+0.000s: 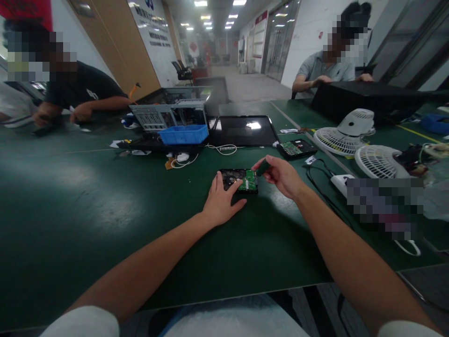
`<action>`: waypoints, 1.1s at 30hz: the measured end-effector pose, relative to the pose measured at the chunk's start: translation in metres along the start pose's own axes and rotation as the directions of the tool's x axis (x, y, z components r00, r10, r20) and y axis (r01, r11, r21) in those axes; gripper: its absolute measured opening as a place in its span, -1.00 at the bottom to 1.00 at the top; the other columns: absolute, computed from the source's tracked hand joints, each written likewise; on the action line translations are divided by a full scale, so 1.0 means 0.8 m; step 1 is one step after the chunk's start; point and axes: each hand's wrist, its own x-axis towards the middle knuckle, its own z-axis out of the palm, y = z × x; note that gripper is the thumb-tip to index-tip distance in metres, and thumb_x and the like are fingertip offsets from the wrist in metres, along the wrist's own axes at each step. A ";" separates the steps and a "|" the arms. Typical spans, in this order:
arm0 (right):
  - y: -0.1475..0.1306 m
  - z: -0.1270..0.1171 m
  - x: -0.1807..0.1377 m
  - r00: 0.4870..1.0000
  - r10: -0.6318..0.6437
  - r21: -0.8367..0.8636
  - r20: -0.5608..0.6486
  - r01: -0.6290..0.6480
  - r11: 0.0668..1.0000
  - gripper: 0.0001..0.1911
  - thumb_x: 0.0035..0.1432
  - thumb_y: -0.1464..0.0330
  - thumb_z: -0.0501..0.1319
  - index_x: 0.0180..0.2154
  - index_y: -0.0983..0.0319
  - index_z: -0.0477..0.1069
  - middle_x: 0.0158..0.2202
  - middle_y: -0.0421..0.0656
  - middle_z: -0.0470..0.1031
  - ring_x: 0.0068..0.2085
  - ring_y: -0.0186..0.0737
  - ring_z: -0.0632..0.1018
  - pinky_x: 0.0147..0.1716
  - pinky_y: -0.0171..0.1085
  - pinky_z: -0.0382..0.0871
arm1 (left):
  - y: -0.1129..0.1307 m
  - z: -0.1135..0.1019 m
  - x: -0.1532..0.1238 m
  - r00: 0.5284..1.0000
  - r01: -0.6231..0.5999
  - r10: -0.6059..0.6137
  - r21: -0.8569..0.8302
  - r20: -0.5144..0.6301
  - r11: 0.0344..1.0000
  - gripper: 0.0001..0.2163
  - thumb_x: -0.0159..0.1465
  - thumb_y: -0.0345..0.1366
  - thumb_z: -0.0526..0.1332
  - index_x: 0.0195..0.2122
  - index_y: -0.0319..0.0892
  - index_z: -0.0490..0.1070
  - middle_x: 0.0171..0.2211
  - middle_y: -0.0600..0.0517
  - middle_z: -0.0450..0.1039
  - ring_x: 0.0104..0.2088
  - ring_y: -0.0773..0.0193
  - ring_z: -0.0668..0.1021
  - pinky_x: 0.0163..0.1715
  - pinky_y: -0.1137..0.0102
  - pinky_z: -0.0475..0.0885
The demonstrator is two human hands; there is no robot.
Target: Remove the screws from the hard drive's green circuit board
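A hard drive (pixel 249 180) lies on the green table with its green circuit board facing up. My left hand (pixel 220 199) rests over its left part, fingers spread flat on the casing and thumb stretched out by the near edge. Part of the drive is hidden under those fingers. At the drive's right end, my right hand (pixel 278 175) pinches a small dark green object (pixel 263 167), whose kind I cannot make out. Farther back to the right sits a second hard drive (pixel 296 148), also board side up.
Behind the drive stand a blue plastic bin (pixel 184 135), an opened metal computer case (pixel 150 117) and a black glossy panel (pixel 245 131). White fan parts (pixel 338 140) and a power strip (pixel 340 183) with cables lie right. Two people work across the table, one beside a large black box (pixel 365 98).
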 end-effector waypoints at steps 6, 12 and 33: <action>-0.005 0.001 -0.002 0.998 0.045 0.064 0.047 -0.048 0.997 -0.62 0.22 0.01 0.24 -0.28 0.20 0.50 -0.24 -0.07 0.60 -0.53 -0.35 0.25 -0.61 -0.29 -0.09 | 0.003 -0.001 0.000 1.000 -0.014 0.015 0.024 -0.016 1.000 -0.37 0.36 0.13 0.22 0.43 0.16 0.19 0.56 -0.05 -0.42 0.50 -0.35 -0.18 0.38 -0.14 0.07; -0.007 0.001 -0.003 0.995 0.070 0.070 0.077 -0.076 0.995 -0.59 0.24 0.04 0.21 -0.08 0.19 0.55 -0.25 -0.10 0.54 -0.53 -0.35 0.25 -0.62 -0.29 -0.10 | 0.005 -0.004 -0.002 1.000 -0.014 0.015 0.015 -0.023 1.000 -0.37 0.37 0.14 0.20 0.43 0.17 0.19 0.57 -0.01 -0.44 0.50 -0.36 -0.16 0.37 -0.16 0.10; -0.003 -0.001 -0.002 0.997 0.050 0.087 0.052 -0.055 0.995 -0.63 0.22 0.04 0.26 -0.22 0.22 0.54 -0.26 -0.10 0.54 -0.52 -0.37 0.27 -0.64 -0.31 -0.10 | 0.001 0.001 0.000 1.000 -0.010 0.010 0.015 -0.010 1.000 -0.36 0.36 0.16 0.20 0.43 0.20 0.16 0.56 -0.03 -0.47 0.50 -0.40 -0.17 0.37 -0.17 0.09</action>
